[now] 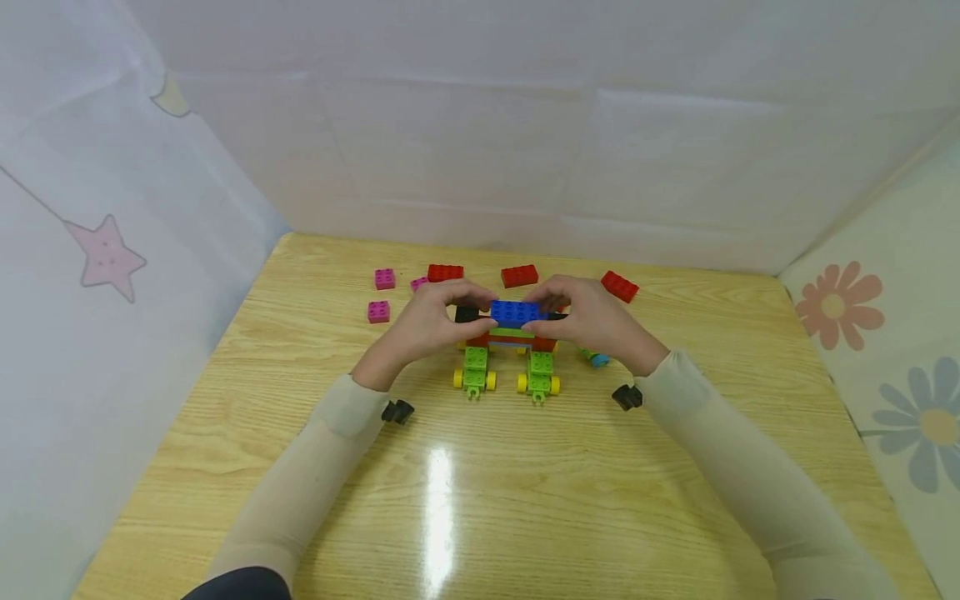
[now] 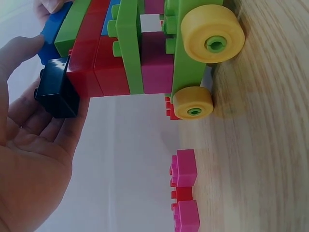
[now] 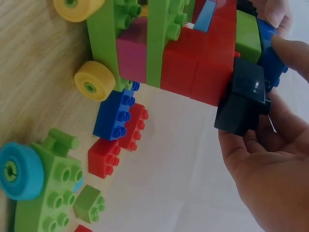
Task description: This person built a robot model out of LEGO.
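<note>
Hands: left hand (image 1: 431,321) and right hand (image 1: 592,321) pinched one blue brick (image 1: 514,312) atop one stack (image 1: 512,340), frame centre;
Loose: three pink bricks (image 1: 378,312), left of centre; two black pieces (image 1: 627,397), lower;
Right-wrist view: one small green brick (image 3: 89,203), lower left, which the head view hid.

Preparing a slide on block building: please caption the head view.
Left hand and right hand hold a blue, rectangular, studded plastic block atop a multicoloured block model with round yellow wheels.
</note>
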The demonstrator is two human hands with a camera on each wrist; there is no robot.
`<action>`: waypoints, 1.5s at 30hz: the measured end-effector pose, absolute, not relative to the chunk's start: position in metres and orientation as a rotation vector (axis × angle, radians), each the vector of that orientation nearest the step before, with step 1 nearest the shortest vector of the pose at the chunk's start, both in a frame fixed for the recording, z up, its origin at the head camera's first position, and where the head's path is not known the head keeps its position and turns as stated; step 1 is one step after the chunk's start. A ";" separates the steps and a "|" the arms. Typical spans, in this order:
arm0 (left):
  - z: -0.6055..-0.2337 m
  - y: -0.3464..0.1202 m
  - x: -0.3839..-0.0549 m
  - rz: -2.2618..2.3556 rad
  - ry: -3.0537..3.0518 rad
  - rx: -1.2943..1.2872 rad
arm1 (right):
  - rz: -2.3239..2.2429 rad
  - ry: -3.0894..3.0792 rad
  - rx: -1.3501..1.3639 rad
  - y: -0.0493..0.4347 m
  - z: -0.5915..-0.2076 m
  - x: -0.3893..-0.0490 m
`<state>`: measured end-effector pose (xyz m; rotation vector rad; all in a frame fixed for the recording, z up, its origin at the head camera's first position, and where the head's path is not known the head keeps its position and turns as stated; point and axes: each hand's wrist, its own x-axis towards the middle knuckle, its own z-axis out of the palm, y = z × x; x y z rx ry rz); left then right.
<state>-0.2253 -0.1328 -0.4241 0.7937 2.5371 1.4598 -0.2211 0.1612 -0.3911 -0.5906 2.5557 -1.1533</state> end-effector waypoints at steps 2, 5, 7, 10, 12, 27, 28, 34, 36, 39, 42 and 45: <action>-0.424 -0.133 -0.226 1.451 2.536 0.781 | -1.172 2.559 -0.586 0.162 -0.392 -0.220; -0.424 -0.132 -0.227 1.435 2.537 0.784 | -1.206 2.551 -0.579 0.162 -0.394 -0.219; -0.424 -0.132 -0.227 1.424 2.542 0.800 | -1.226 2.540 -0.572 0.163 -0.396 -0.218; -0.424 -0.133 -0.227 1.411 2.546 0.812 | -1.236 2.529 -0.577 0.163 -0.397 -0.218; -0.423 -0.133 -0.227 1.404 2.548 0.810 | -1.234 2.533 -0.586 0.163 -0.398 -0.218; -0.418 -0.131 -0.224 1.380 2.539 0.774 | -1.294 2.539 -0.540 0.161 -0.402 -0.212; -0.419 -0.131 -0.224 1.383 2.532 0.773 | -1.305 2.532 -0.521 0.161 -0.402 -0.210; -0.419 -0.134 -0.224 1.370 2.524 0.779 | -1.349 2.517 -0.464 0.159 -0.406 -0.207; -0.418 -0.137 -0.227 1.336 2.518 0.799 | -1.363 2.517 -0.459 0.159 -0.409 -0.206; -0.417 -0.146 -0.232 1.318 2.485 0.792 | -1.376 2.521 -0.445 0.159 -0.410 -0.204; -0.416 -0.160 -0.238 1.346 2.474 0.715 | -1.361 2.535 -0.452 0.159 -0.411 -0.204; -0.417 -0.172 -0.244 1.371 2.522 0.646 | -1.339 2.552 -0.464 0.159 -0.411 -0.203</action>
